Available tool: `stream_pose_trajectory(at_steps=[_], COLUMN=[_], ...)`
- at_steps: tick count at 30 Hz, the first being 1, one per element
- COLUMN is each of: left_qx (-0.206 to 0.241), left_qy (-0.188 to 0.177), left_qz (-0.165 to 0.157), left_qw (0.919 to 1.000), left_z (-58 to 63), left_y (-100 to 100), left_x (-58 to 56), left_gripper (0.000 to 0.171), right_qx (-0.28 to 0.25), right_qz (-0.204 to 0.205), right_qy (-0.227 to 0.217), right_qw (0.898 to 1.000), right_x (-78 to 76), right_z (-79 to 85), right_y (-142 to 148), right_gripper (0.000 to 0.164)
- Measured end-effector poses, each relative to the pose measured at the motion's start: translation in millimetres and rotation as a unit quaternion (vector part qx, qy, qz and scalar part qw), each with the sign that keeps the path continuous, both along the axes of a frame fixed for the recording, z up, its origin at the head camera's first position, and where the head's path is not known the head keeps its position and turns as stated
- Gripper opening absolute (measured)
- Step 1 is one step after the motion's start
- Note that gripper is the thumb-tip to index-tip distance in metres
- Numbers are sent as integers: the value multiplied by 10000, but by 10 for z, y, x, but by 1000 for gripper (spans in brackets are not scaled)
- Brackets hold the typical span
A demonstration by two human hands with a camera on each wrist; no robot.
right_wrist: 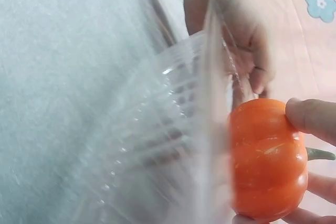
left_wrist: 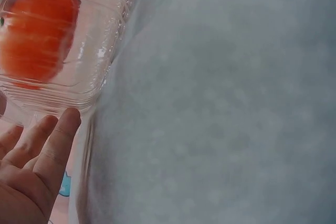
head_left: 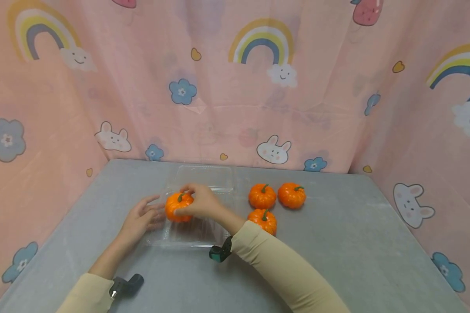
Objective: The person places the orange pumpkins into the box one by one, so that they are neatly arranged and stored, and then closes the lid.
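My right hand grips a small orange pumpkin with a green stem, over the left part of a clear plastic clamshell box. In the right wrist view its thumb and fingers close round the pumpkin from the stem side. The box's lid lies folded back toward the curtain. At the box's left side my left hand has its fingers loosely extended. The left wrist view shows the left hand with fingertips at the box wall; whether they touch it I cannot tell.
Right of the box sit three more orange pumpkins: one at the back, one farther right, and a nearer one partly covered by the right sleeve. A pink patterned curtain encloses the grey table at the back and sides.
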State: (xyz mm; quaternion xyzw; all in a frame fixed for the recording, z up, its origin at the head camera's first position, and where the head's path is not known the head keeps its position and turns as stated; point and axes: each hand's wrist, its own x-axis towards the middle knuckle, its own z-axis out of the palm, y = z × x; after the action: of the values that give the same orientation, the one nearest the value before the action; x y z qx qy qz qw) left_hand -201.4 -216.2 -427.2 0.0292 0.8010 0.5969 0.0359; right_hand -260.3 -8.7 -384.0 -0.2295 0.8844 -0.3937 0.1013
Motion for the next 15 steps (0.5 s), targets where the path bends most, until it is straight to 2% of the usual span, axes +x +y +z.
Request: stream_pose_trajectory(at_steps=[5,15], left_qx=[55,73], left_qy=[-23,-54], left_qz=[-3,22], left_qw=[10000,10000], left_z=[-10,-17], left_y=[6,6], left_x=[-5,-5], left_gripper=[50,51], right_qx=[239,361], right_qz=[-160,-309], right_qy=[81,87], right_qw=[9996,9988], right_x=[43,68], right_z=[-47,-110], right_y=[-45,-115], right_gripper=[56,57])
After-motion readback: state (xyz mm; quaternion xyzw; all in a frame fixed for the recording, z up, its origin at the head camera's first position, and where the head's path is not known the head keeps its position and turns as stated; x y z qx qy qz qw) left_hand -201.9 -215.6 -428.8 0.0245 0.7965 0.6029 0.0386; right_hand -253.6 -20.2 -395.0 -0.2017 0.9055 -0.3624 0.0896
